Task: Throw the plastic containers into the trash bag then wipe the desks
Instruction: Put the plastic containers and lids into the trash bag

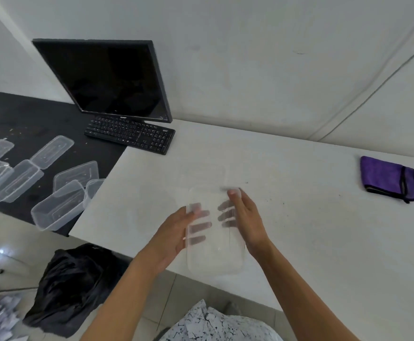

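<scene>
A clear plastic container [215, 257] is held up in both hands over the near edge of the white table [299, 217]. The left hand [174, 232] grips its left side and the right hand [247, 222] its right side. The fingers [199, 227] of both are spread beneath it and show through the plastic, with the thumbs pressed on the rim above. To the left, a dark table [29, 124] carries a scatter of empty containers and lids [53, 205]. Behind them stand a black monitor [107, 77] and a keyboard [129, 134]. A black trash bag [70, 286] sits slumped on the floor below the table edge. Well off to the right, a folded purple cloth [389, 178] lies on the white table.
</scene>
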